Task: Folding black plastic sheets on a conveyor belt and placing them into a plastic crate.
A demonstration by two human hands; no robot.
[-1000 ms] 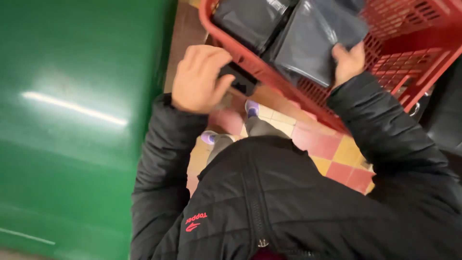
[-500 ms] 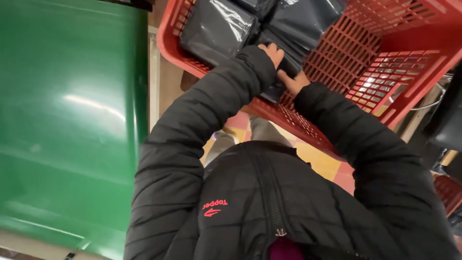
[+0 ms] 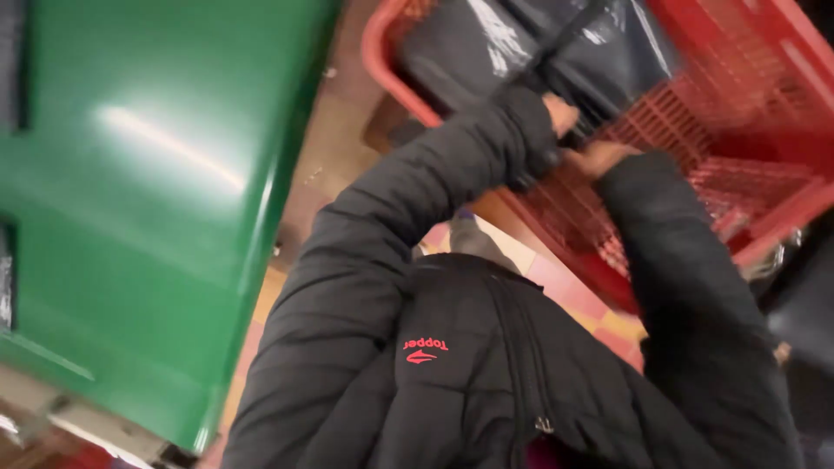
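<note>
Here the dark plastic package [image 3: 556, 52] lies inside the red basket [image 3: 747, 104] at one o'clock, my left hand [image 3: 560, 113] and right hand [image 3: 604, 156] touching its lower edge, grip unclear, a green cabinet [image 3: 148, 200] at nine o'clock.

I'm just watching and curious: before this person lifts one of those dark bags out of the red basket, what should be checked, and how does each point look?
1. Left hand on a dark plastic bag: ok, touching it.
2. Right hand inside the red basket: ok.
3. Firm grip on the bag: cannot tell, blurred.
4. Bags lying inside the basket: ok.
5. Space beside the green panel: ok, tiled floor shows between.
</note>
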